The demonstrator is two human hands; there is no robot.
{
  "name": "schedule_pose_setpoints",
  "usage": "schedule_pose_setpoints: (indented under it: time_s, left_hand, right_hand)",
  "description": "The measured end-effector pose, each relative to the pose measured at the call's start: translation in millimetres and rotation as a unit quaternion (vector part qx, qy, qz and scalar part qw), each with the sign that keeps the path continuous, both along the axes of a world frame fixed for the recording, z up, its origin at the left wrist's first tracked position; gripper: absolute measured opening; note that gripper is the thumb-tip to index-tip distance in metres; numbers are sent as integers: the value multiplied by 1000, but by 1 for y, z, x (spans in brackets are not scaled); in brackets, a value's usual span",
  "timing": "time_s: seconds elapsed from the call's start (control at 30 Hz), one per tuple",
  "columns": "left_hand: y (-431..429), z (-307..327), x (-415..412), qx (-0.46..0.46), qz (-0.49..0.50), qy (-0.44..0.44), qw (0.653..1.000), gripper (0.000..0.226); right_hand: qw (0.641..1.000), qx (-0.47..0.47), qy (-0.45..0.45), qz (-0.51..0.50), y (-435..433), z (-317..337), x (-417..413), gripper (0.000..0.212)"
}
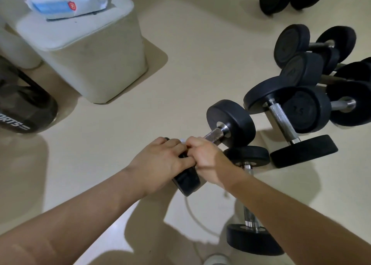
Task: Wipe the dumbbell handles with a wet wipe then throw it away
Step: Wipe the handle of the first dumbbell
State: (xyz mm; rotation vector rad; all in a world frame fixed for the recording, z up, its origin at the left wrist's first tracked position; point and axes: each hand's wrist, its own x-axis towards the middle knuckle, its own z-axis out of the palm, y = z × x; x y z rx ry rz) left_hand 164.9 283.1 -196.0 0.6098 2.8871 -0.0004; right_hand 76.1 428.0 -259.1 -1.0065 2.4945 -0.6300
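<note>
While the left hand (162,160) rests on the near head of a black dumbbell (230,122) with round rubber heads and a knurled steel handle (213,134), its fingers bend over the edge of that head and grip it. The right hand (206,162) is just beside it, so the 2 hands touch. Its fingers are closed in a fist around the near part of the handle, and only the far part of the handle shows. A small pale bit shows between the knuckles, but I cannot tell if it is the wet wipe. This dumbbell is at the middle of the beige floor (180,64), slanting from near left to far right.

Under the right forearm lies another black dumbbell (249,238). At the right, a loose group of more black dumbbells (305,108) lies, some leaning on others. At the far left stands a white square bin with a closed lid (90,64), and a blue and white soft pack (66,1) rests on the lid. A dark rounded container with white letters (24,112) is at the left edge. A thin white cable (189,210) curves on the floor, near the person.
</note>
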Motion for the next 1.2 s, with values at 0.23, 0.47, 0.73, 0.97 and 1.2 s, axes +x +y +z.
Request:
schedule_pose_setpoints:
  time_s: [0.23, 0.47, 0.73, 0.97, 1.2]
  left_hand:
    - [-32, -1, -17, 55, 81, -27, 995, 57]
    - [-53, 11, -28, 71, 222, -72, 970, 75]
    - [-31, 2, -5, 2, 248, -87, 965, 95]
    - [-55, 9, -28, 120, 308, 12, 944, 64]
    - [-62, -1, -33, 66, 342, 102, 932, 43]
  right_hand:
    - [983, 126, 124, -55, 0, 22, -42, 21]
    - [980, 52, 172, -79, -17, 13, -54, 26]
    - [984, -62, 158, -59, -42, 8, -35, 23]
    - [980, -179, 61, -63, -71, 5, -21, 17]
    - [586, -454, -591, -317, -58, 42, -47, 21]
